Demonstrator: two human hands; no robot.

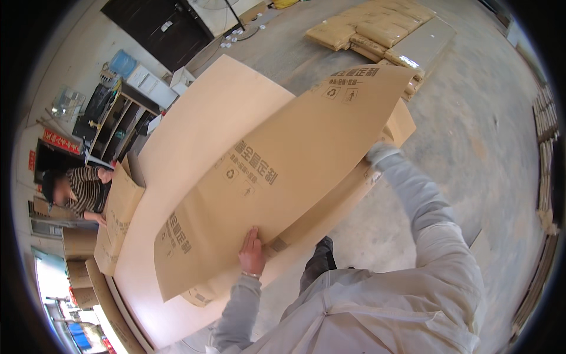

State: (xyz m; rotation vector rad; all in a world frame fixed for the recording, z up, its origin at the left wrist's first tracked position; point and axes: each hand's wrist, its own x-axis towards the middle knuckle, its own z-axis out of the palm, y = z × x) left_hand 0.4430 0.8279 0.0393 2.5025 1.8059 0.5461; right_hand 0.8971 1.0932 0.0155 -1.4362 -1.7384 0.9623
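Observation:
A large brown cardboard sheet point(295, 159) with dark printing lies slanted in front of me, its surface bowed upward. Another brown cardboard layer point(330, 206) shows beneath its near edge. My left hand point(252, 257) rests on the sheet near that edge, fingers stretched out and pressed flat. Farther off to the right, my right hand point(383, 156), pale and slightly blurred, grips the sheet's right edge; its fingertips are hidden. Both lie over a wide pale tabletop point(206, 112).
Across the tabletop on the left, a person point(82, 192) in a striped top handles a folded cardboard piece point(121, 215). Wrapped brown packages point(377, 26) are stacked on the floor at the far right. A shelf point(118, 121) and water dispenser point(147, 82) stand at the far left.

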